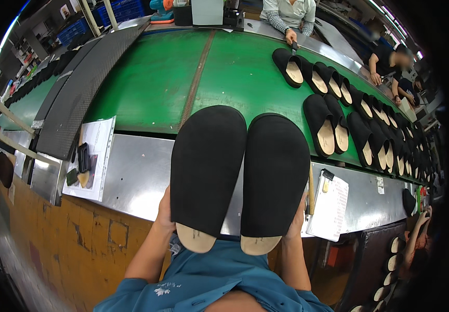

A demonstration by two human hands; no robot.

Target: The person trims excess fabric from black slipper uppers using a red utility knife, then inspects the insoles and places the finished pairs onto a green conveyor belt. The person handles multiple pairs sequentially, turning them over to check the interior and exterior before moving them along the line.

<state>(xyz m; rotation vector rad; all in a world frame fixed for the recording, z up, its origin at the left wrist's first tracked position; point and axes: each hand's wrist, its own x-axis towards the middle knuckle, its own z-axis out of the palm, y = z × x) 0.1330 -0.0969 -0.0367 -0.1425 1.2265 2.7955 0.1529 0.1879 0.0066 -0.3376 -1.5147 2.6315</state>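
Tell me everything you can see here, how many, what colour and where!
Held clogs: two, black with beige insoles, between the hands
Belt clogs: many, too crowded to count, black with beige insoles, right
Belt: one, green, across the middle
Counter: one, silver, along the near side of the belt
Textured panel: one, dark grey, left
Plastic sleeve with paper: one, white, counter left
Papers: count unclear, white, counter right
Stick: one, tan, left of the papers
Crates: at least two, blue, upper left
Other people: at least three, pale or dark tops, upper right
Background: too cluttered to list fully
Shirt: one, teal, bottom
Left hand: one, bare, on the left clog
Right hand: one, bare, on the right clog
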